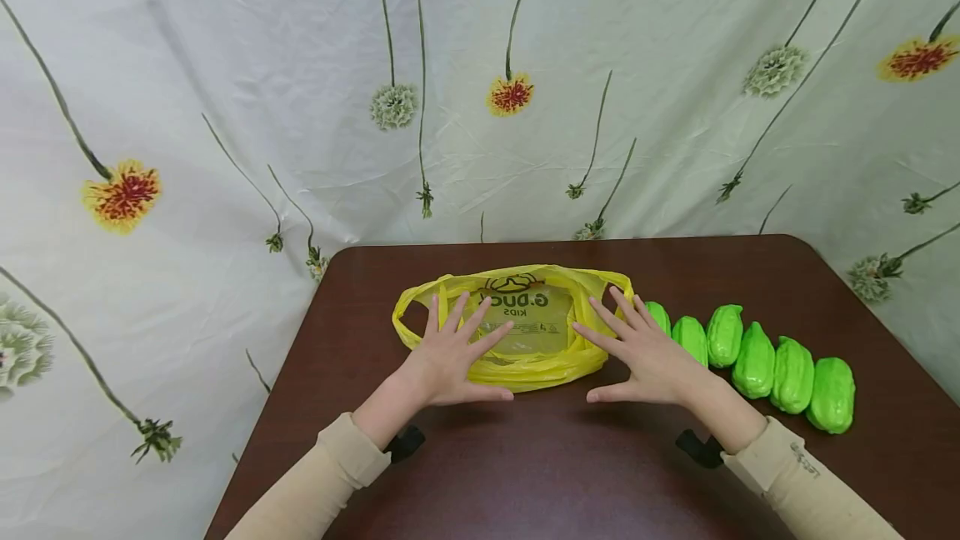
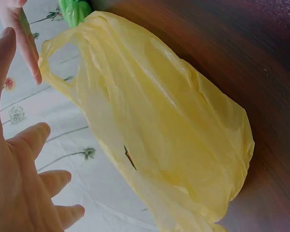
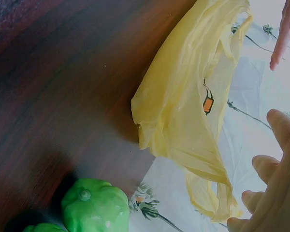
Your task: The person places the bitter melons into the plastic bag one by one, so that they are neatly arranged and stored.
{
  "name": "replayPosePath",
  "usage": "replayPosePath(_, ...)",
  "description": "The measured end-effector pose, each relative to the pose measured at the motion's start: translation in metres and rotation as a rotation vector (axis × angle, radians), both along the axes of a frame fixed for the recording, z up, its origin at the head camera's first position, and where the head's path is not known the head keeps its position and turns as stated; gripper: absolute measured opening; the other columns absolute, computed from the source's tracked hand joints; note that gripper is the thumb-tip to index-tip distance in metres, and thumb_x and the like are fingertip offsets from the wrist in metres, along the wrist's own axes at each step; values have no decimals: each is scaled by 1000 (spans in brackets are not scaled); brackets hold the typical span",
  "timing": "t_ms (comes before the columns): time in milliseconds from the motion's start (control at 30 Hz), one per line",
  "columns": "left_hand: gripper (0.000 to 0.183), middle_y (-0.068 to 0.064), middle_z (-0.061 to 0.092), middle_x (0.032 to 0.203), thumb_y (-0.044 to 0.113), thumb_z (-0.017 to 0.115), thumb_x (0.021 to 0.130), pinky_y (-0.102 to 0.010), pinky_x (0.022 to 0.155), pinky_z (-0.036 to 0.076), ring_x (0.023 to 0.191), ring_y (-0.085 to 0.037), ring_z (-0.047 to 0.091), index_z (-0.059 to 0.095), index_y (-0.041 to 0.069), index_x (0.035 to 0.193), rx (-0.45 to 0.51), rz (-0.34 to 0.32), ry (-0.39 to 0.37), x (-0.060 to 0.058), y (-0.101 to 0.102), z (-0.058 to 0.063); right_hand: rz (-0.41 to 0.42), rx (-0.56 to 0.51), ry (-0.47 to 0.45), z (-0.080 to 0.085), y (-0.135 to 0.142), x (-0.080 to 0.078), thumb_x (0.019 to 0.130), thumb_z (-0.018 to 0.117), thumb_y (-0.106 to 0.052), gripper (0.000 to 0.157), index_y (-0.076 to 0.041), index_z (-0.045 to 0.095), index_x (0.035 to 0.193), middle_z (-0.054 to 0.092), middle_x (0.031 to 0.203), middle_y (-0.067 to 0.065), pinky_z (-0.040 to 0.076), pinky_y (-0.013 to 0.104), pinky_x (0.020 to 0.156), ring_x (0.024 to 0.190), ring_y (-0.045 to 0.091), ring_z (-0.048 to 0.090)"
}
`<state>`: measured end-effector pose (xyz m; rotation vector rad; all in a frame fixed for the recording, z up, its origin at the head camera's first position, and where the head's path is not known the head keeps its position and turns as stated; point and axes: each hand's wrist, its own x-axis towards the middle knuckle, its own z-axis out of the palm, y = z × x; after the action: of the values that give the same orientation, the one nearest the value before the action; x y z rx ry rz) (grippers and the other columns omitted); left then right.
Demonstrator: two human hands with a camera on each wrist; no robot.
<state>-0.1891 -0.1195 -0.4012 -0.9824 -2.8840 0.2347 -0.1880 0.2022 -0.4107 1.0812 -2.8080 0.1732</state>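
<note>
A yellow plastic carrier bag [image 1: 547, 373] stands on the table with its mouth spread wide, dark "G.DUCK KIDS" lettering showing reversed through its far side. My left hand [image 1: 448, 357] is held over the bag's near left part, fingers straight and fanned out, holding nothing. Mirroring it, my right hand [image 1: 651, 357] hovers by the near right part with its fingers spread, also with nothing in it. In the left wrist view the bag [image 2: 169, 121] bulges beside the left fingers. Its handle loop [image 3: 195, 193] hangs below the right fingers in the right wrist view.
Several glossy, ridged, bright green fruit-like pieces [image 1: 753, 361] lie in a slanting row right of the bag, partly behind the right hand. The brown table [image 1: 525, 473] ends at the back against a white flowered cloth [image 1: 315, 65].
</note>
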Motion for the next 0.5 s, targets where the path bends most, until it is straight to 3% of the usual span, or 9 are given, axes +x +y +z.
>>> replayPosePath(233,93,-6,8,157,89,19,72,-66,104,0,141,-35,1,10,39,150,65,-20,11,1,-4,-1,-5,-34,-12,2,3,2,73,53,-77,92,-26,33,147,14,156,12,7,56,110,141,37,-5)
replayPosePath(500,89,-8,15,156,85,30,76,-63,106,-3,142,-35,3,18,36,150,211,-34,38,4,-12,-1,-24,-92,-15,5,11,5,74,57,-73,93,-24,32,148,11,156,10,21,60,105,141,38,0)
